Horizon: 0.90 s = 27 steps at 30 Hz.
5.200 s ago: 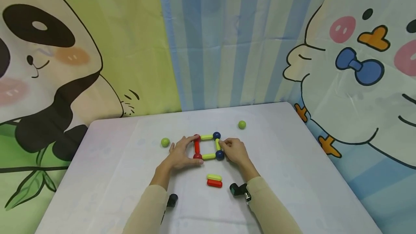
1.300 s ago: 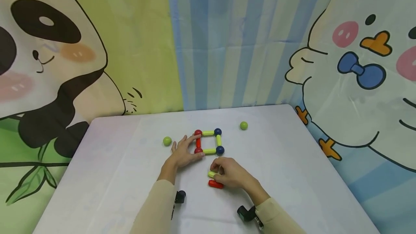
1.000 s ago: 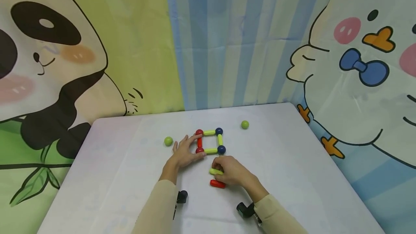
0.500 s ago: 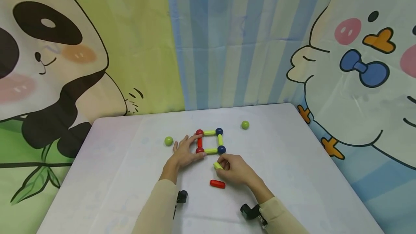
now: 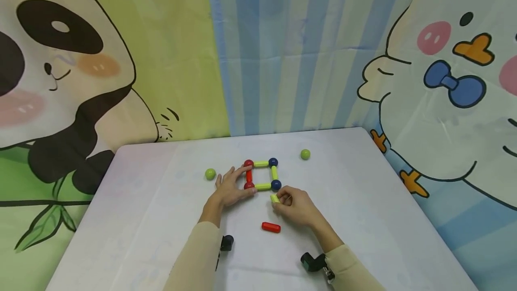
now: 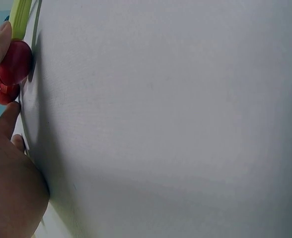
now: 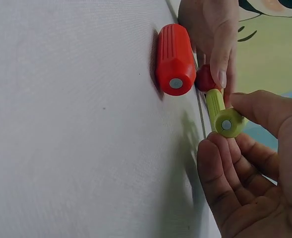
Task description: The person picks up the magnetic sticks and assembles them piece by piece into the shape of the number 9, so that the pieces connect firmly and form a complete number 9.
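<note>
A square of magnetic rods and balls (image 5: pixel 263 186) lies on the table, with red balls on its left corners and dark blue balls on its right ones. Its left rod is red; the other sides are yellow-green. My left hand (image 5: pixel 230 188) holds the left side, thumb at the near red ball (image 6: pixel 15 63) and index finger at the far one. Just below the near blue ball (image 5: pixel 276 185), my right hand (image 5: pixel 298 205) pinches a loose yellow-green magnetic rod (image 7: pixel 227 124) between thumb and fingers. A metal disc shows at the rod's end. Rod and square appear apart in the head view.
A red rod (image 5: pixel 271 227) lies nearer the front of the white table (image 5: pixel 161 219). One green ball (image 5: pixel 210 174) rests left of the square, another green ball (image 5: pixel 305 154) at the back right. Printed curtains hang behind the table.
My right hand has left the square's right side, picked up the yellow-green rod from beside the red one, and carried it up towards the near blue ball, turning it. My left hand stays at the square.
</note>
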### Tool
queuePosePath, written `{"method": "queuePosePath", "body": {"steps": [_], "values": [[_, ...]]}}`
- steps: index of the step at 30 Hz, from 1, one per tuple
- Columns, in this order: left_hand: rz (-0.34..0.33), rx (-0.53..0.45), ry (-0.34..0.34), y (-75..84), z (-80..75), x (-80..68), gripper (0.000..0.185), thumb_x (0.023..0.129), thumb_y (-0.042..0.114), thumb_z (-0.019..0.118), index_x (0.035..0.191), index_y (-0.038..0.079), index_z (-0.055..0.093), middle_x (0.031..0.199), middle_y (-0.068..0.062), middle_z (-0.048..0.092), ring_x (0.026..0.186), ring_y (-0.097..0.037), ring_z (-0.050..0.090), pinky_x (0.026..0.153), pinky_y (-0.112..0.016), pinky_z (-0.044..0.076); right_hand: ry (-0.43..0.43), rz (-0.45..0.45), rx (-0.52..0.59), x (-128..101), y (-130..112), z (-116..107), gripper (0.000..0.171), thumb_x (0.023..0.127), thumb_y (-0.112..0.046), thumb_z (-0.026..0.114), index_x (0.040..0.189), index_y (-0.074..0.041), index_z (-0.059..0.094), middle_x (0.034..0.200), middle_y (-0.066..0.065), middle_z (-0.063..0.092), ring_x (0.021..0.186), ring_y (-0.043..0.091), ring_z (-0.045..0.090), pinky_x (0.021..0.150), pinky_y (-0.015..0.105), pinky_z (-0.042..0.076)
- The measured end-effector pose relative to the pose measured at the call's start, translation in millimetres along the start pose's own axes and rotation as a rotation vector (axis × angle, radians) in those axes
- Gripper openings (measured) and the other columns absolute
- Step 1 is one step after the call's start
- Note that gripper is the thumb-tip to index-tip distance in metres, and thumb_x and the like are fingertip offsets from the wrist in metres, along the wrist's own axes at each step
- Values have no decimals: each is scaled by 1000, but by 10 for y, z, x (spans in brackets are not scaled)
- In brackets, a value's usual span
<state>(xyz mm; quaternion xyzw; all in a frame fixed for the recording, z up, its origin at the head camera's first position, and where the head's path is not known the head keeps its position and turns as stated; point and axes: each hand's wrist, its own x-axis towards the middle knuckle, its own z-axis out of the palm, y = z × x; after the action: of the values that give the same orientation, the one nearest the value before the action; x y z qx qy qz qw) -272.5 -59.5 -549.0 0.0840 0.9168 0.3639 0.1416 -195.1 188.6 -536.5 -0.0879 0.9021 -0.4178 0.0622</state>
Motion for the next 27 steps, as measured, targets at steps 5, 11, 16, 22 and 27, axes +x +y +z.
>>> {"method": "queuePosePath", "body": {"steps": [5, 11, 16, 22, 27], "values": [[5, -2, 5, -14, 1, 18, 82, 83, 51, 82, 154, 41, 42, 165, -6, 37, 159, -34, 12, 123, -61, -8, 29, 22, 50, 10, 17, -17, 20, 91, -24, 78, 103, -11, 68, 83, -3, 63, 71, 11, 58, 63, 23, 48], [13, -6, 14, -25, 5, 24, 83, 82, 50, 83, 154, 40, 43, 165, -4, 38, 158, -34, 13, 123, -62, -8, 3, 124, 139, 9, 18, -26, 21, 93, -23, 76, 104, -6, 68, 81, 1, 66, 66, 14, 65, 62, 26, 53], [5, -2, 0, -18, 11, 26, 83, 83, 49, 83, 155, 40, 42, 165, -4, 37, 159, -33, 12, 123, -60, -9, -21, 213, 204, 8, 28, -27, 23, 95, -22, 74, 106, -2, 68, 82, 5, 67, 67, 16, 67, 64, 30, 58], [-3, -16, 10, -3, 2, 2, 83, 82, 47, 84, 154, 40, 43, 164, -6, 38, 158, -34, 13, 123, -61, -9, -8, 245, 268, 19, -9, -18, 26, 97, -21, 73, 109, 2, 67, 87, 9, 67, 69, 17, 69, 68, 32, 61], [-1, -15, 6, 15, -7, 3, 82, 83, 47, 83, 155, 41, 43, 165, -6, 37, 159, -33, 11, 123, -60, -10, 22, 276, 277, 20, -34, -6, 25, 97, -21, 72, 108, 1, 67, 88, 10, 66, 69, 17, 70, 67, 32, 60]]}}
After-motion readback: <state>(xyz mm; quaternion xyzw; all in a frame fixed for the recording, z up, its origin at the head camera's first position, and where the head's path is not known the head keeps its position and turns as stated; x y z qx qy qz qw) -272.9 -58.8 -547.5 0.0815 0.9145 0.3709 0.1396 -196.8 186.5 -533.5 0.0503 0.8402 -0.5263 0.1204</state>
